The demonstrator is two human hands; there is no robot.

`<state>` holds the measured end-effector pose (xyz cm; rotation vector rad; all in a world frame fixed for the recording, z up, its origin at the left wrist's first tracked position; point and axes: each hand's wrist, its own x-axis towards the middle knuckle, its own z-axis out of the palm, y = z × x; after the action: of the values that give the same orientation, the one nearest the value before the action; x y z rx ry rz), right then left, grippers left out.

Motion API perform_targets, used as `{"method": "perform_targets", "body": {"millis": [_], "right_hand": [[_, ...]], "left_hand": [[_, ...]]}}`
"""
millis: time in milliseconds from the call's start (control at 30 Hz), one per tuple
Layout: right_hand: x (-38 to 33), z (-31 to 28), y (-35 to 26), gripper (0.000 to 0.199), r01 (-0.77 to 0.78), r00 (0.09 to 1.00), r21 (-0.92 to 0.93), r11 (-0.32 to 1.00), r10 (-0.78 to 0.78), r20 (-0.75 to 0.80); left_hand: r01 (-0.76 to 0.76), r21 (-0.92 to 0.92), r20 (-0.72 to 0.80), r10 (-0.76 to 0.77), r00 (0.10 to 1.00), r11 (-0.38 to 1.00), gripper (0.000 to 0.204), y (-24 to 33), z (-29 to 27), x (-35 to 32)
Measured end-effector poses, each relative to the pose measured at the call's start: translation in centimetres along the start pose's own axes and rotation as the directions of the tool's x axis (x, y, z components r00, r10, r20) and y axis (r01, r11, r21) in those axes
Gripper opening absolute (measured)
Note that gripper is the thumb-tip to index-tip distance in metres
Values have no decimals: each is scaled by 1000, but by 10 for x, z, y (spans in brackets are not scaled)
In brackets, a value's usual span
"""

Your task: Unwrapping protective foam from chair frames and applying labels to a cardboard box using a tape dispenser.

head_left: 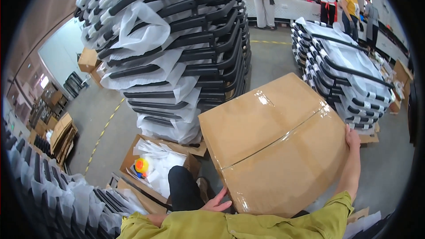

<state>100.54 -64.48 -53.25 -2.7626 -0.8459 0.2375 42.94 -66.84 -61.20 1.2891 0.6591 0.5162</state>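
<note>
Box (pixel 276 144) sat taped shut in front of the person, its base hidden. Left hand (pixel 216 203) lay flat, fingers spread, on the near left corner; right hand (pixel 352 139) gripped the far right edge, arm extended. Chair stack (pixel 177 53) stood close behind; open floor (pixel 385 168) lay right.

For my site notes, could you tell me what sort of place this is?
Probably a factory packing floor: tall stacks of bagged black frames, a taped carton held in both hands, and workers at a long bench.
</note>
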Motion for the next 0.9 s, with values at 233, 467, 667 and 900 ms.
{"method": "perform_targets", "body": {"millis": [233, 467, 667, 900], "right_hand": [[-13, -1, 134, 70, -32, 999, 38, 999, 33, -33], [-111, -3, 100, 80, -199, 978, 206, 958, 209, -27], [-171, 33, 27, 74, -95, 988, 272, 958, 125, -94], [-215, 29, 17, 67, -158, 973, 342, 927, 205, -108]], "left_hand": [[-64, 364, 137, 14, 990, 929, 76, 25, 16, 26], [-253, 355, -11, 275, 961, 900, 69, 60, -28, 88], [7, 138, -307, 37, 951, 990, 55, 64, -140, 125], [50, 230, -227, 4, 974, 972, 55, 88, -144, 147]]}}
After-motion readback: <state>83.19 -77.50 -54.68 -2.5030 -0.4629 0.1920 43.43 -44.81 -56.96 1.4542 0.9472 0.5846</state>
